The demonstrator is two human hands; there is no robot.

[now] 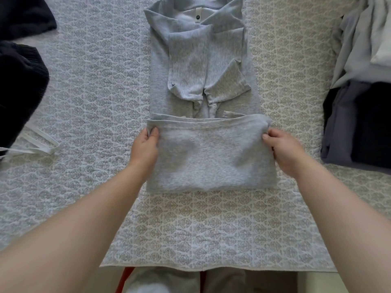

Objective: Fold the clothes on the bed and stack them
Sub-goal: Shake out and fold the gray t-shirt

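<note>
Patterned grey-and-white quilt (88,85) covers the bed, with dark navy knitwear (19,98) heaped at nine o'clock and a white strap (40,148) lying just below it. At the centre lies a light grey sweatshirt (203,81), collar toward twelve o'clock and sleeves folded in over its body, its lower part doubled up toward the collar; the left hand (146,146) pinches the left corner of that hem between thumb and fingers, and the right hand (283,151) pinches the right corner likewise. At three o'clock sits a stack of folded clothes (359,81), pale blue above dark grey and navy.
</note>
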